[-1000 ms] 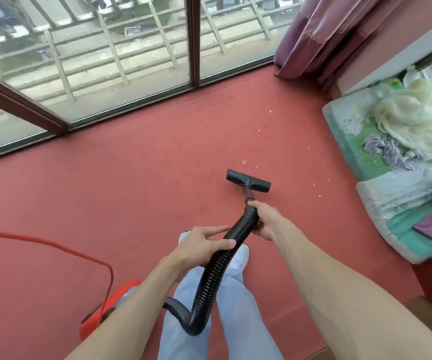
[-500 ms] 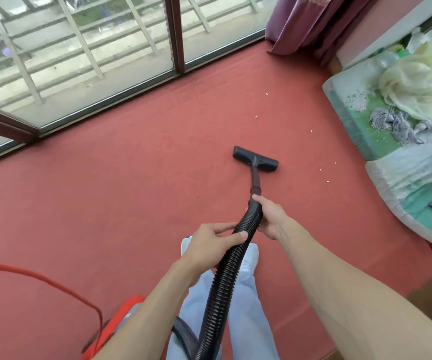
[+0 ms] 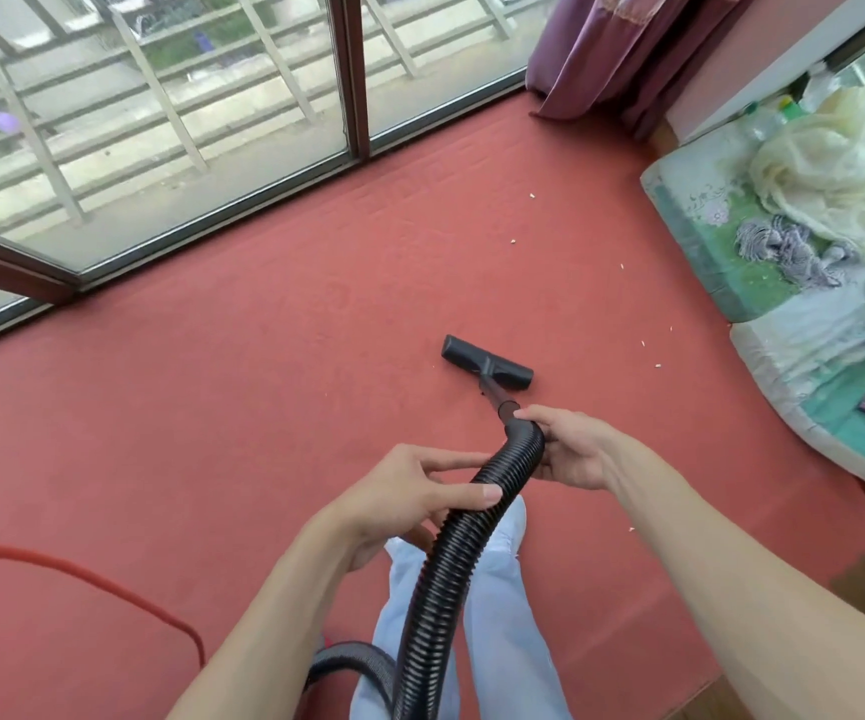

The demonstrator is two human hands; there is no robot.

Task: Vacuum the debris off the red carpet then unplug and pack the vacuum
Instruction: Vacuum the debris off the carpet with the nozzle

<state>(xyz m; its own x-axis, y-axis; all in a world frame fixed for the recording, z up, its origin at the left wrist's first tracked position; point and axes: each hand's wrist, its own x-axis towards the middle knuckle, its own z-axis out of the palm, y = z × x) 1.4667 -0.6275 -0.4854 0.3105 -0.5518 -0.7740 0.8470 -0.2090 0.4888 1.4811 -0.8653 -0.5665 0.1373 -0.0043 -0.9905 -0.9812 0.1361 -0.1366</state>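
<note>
Mid-stroke on the red carpet (image 3: 264, 381): I draw the black T-shaped floor nozzle (image 3: 487, 362) back toward my knees after pushing it out toward the glass doors (image 3: 352, 70) half a second ago. My right hand (image 3: 570, 449) is closed round the top end of the black ribbed plastic hose (image 3: 451, 563), just behind the nozzle where the short tube joins. My left hand (image 3: 409, 496) holds the hose further back from the nozzle, thumb laid over it and fingers curled beneath. The hose, straight during the push, now kinks sharply at my right hand.

The nozzle sits flat on the carpet. The pale crumbs that lay just ahead of the nozzle a second ago no longer show, so that pass seems to have done its work. Scattered pale flecks of debris (image 3: 658, 365) remain to the right of the nozzle, toward the green-and-white floral mattress (image 3: 706, 241). More lie beyond the nozzle (image 3: 514, 241), and one lies behind and right of it (image 3: 631, 529).

The orange power cord (image 3: 108, 579) trails across the carpet well to the left of the nozzle and behind it. I judge the vacuuming only partly done. The next strokes need to swing right toward the mattress edge, and unplugging and packing are not yet begun.
</note>
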